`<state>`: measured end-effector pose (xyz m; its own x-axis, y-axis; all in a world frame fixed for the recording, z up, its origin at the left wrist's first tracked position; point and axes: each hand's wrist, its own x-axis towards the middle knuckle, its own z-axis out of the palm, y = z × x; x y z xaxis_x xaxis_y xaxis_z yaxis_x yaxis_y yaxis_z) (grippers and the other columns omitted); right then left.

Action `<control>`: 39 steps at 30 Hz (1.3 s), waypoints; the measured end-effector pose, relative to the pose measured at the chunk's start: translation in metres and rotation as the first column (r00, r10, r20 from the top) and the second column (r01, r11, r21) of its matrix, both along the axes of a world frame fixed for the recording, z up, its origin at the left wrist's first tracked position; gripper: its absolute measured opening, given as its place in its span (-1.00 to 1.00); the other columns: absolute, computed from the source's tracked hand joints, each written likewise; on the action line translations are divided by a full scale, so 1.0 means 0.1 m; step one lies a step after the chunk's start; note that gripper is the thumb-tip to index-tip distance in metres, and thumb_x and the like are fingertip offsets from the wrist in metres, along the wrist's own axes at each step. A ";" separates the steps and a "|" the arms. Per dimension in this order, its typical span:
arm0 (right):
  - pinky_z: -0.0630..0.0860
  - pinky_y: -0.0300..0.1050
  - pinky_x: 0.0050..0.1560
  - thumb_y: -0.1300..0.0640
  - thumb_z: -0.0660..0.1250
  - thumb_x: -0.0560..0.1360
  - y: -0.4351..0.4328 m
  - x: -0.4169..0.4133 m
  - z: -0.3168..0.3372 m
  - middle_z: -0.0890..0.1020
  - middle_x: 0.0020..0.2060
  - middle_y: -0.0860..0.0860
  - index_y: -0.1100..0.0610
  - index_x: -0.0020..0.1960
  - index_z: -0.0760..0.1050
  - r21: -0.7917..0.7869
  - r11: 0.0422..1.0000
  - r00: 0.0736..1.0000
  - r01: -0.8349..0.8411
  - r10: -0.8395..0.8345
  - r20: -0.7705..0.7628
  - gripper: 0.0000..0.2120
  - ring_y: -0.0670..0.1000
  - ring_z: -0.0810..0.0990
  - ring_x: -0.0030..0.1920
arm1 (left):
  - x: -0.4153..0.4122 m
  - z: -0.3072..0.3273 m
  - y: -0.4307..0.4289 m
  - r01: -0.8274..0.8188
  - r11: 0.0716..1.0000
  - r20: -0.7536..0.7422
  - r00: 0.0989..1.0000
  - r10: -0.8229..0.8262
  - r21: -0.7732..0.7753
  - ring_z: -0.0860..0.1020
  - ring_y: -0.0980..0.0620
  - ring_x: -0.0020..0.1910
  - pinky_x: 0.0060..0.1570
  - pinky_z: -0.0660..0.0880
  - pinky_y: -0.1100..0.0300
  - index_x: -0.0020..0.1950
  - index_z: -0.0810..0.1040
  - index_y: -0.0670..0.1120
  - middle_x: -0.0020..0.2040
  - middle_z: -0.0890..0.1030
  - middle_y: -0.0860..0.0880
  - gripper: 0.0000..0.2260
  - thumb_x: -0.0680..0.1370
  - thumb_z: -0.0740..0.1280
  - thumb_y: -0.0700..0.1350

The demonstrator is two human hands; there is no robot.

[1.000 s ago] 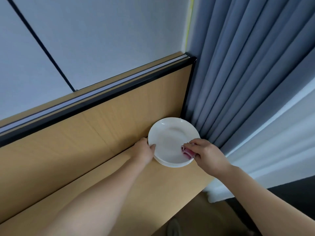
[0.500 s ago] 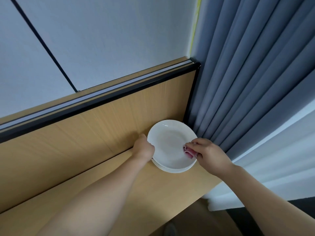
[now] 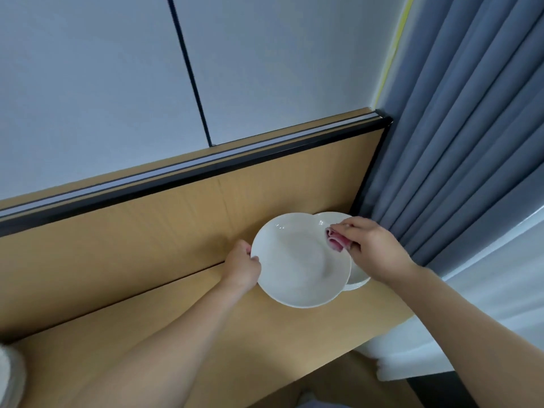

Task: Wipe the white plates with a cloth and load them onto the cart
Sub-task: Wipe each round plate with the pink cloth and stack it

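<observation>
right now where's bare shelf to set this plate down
Bare shelf runs left of the left hand, between the back panel and the left forearm, up to a pale object at the left edge. A bare patch lies between the forearms, below the held plate. The right end by the curtain is crowded: stack, cloth and right hand.

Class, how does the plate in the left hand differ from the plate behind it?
The front plate is gripped at its rim by the left hand; the rear plate rests on the desk. The front plate shows nearly its whole face; the rear plate is mostly hidden. Both are white.
</observation>
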<state>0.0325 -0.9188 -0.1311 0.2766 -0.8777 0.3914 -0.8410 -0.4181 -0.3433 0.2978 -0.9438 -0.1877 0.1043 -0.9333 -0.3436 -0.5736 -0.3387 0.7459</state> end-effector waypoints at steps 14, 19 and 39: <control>0.50 -0.02 -0.27 -0.01 0.07 0.59 0.35 2.09 -0.33 0.51 -0.28 0.00 0.06 -0.20 0.56 0.185 0.936 0.955 -0.298 0.292 0.057 -0.65 0.02 0.48 -0.23 | 2.04 -0.40 1.29 -0.280 0.953 0.073 0.959 0.273 0.113 0.42 0.04 -0.30 -0.34 0.36 0.19 -0.07 0.37 -0.10 -0.22 0.48 -0.03 -0.95 0.57 0.15 -0.22; 0.55 -0.01 -0.25 0.16 0.17 0.52 0.47 2.58 -0.48 0.58 -0.18 0.06 0.09 -0.08 0.61 0.233 0.919 0.947 -0.320 0.319 0.041 -0.77 0.09 0.55 -0.13 | 2.41 -0.51 1.53 -0.322 0.935 0.110 0.945 0.307 0.152 0.44 0.05 -0.27 -0.34 0.35 0.20 0.00 0.40 -0.13 -0.18 0.50 -0.03 -0.94 0.58 0.15 -0.22; 0.46 -0.11 -0.25 0.26 0.25 0.44 0.48 3.55 -1.17 0.56 -0.18 -0.01 0.03 -0.12 0.52 0.373 0.919 0.970 -0.125 0.192 -0.146 -0.84 0.14 0.55 -0.18 | 2.83 -0.60 1.80 0.199 0.963 0.347 0.903 -0.253 0.183 0.46 -0.03 0.28 0.23 0.44 0.05 0.57 -0.01 0.02 0.39 0.42 0.02 -0.37 0.59 0.23 0.09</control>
<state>0.3878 -0.8704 -0.2484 0.4591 -0.8883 -0.0091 -0.8345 -0.4277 -0.3475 0.5812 -0.7636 -0.2479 0.0386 -0.8920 -0.4504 -0.8689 -0.2526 0.4256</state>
